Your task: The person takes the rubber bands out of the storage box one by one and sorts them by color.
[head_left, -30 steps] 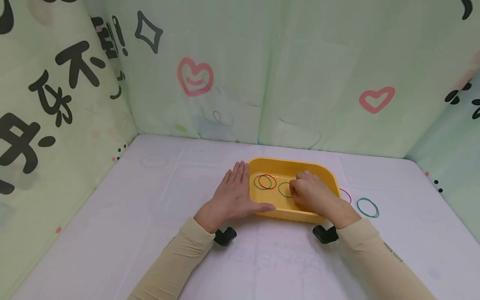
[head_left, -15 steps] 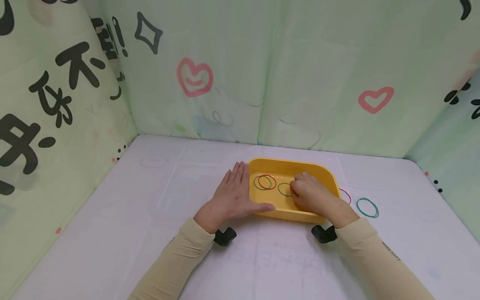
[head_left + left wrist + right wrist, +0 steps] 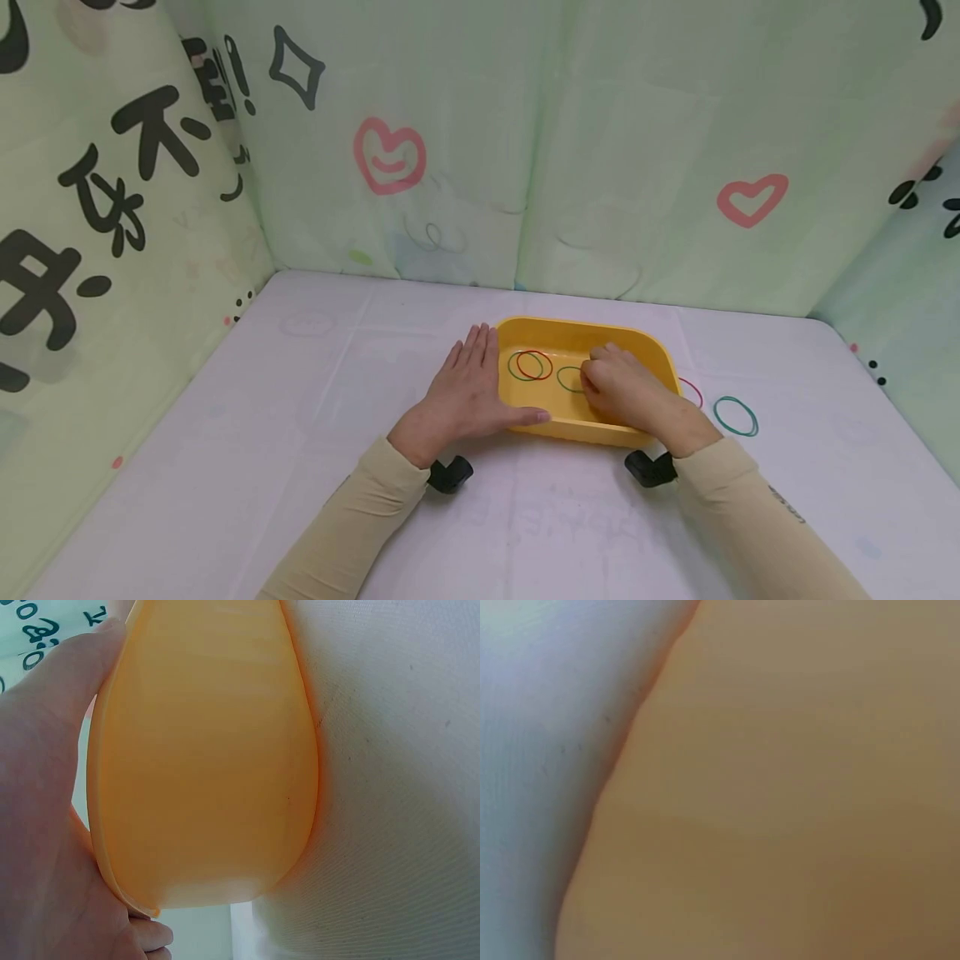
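My left hand (image 3: pixel 465 396) lies against the left end of a yellow plastic tray (image 3: pixel 600 431). Its fingers are straight and together along the outer wall, and the thumb reaches over the front rim. In the left wrist view the tray's side wall (image 3: pixel 210 765) fills the middle, with the hand (image 3: pixel 45 802) along its rim. Inside the tray, my right hand (image 3: pixel 630 387) reaches down with fingers curled; its fingertips are hidden. A green rubber band (image 3: pixel 559 379) shows partly beside those fingers; I cannot tell whether they pinch it. Further left a red rubber band (image 3: pixel 551 363) overlaps another green band (image 3: pixel 510 369).
Right of the tray, a teal rubber band (image 3: pixel 737 432) lies on the white tablecloth (image 3: pixel 525 533). A pinkish-red band (image 3: pixel 699 392) lies partly hidden behind the tray's right end. Printed cloth walls (image 3: pixel 600 125) stand behind and at both sides.
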Action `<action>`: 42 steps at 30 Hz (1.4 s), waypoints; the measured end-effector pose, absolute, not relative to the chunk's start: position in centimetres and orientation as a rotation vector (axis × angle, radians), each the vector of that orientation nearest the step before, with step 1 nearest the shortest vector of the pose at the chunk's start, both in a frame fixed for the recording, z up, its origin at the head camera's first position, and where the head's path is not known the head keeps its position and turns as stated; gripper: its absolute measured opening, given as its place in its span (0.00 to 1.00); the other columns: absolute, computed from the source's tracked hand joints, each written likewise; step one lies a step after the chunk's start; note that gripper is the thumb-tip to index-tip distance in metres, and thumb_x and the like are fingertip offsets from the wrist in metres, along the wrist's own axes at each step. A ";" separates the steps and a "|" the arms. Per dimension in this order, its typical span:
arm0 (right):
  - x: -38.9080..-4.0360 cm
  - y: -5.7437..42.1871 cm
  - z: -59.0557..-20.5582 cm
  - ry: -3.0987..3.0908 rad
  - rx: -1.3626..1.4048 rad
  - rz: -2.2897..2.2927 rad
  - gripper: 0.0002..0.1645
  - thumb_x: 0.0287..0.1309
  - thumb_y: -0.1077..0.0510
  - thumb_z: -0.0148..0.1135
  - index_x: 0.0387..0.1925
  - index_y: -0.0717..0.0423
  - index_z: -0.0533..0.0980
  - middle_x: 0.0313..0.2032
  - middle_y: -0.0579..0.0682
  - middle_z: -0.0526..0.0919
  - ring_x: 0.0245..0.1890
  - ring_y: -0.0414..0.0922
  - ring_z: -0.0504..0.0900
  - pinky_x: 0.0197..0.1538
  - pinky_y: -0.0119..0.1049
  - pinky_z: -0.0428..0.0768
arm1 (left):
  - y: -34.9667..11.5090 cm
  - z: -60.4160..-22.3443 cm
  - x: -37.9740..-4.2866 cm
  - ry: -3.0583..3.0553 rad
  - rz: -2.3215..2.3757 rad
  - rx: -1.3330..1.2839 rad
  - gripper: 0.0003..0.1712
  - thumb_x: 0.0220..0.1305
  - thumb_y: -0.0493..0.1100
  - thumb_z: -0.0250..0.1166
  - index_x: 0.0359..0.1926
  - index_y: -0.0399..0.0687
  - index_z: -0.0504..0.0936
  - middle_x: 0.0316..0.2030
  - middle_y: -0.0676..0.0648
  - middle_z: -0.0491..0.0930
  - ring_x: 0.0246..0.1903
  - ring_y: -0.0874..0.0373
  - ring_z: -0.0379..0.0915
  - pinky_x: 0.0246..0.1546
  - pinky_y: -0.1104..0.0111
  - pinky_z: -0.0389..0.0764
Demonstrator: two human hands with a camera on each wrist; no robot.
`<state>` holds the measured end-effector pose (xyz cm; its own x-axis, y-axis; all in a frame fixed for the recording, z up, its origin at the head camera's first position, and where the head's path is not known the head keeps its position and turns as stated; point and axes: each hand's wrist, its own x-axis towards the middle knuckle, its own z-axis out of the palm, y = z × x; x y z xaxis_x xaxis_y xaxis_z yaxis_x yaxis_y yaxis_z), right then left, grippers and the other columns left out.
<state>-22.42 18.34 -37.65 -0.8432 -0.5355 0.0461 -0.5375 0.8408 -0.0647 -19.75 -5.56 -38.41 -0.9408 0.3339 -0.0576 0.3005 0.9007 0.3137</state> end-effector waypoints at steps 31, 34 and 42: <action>-21.9 19.9 -34.1 -2.919 0.884 0.053 0.05 0.54 0.68 0.66 0.24 0.60 0.79 0.24 0.48 0.73 0.28 0.47 0.66 0.34 0.35 0.66 | -5.5 -38.2 -19.6 2.952 0.454 0.487 0.78 0.46 0.87 0.54 0.78 0.38 0.34 0.79 0.40 0.35 0.79 0.50 0.30 0.79 0.55 0.40; -21.7 20.3 -33.7 -2.886 0.902 0.068 0.06 0.53 0.69 0.66 0.24 0.60 0.79 0.24 0.48 0.72 0.28 0.47 0.65 0.33 0.35 0.65 | -5.5 -38.2 -19.6 2.954 0.451 0.488 0.78 0.46 0.87 0.54 0.78 0.38 0.34 0.80 0.40 0.35 0.79 0.50 0.30 0.79 0.55 0.40; -21.4 21.0 -32.8 -2.861 0.904 0.071 0.06 0.53 0.69 0.66 0.24 0.59 0.79 0.25 0.49 0.73 0.29 0.47 0.66 0.34 0.36 0.66 | -5.5 -38.1 -19.4 2.956 0.461 0.497 0.77 0.47 0.86 0.55 0.78 0.38 0.35 0.79 0.40 0.35 0.79 0.49 0.31 0.79 0.55 0.40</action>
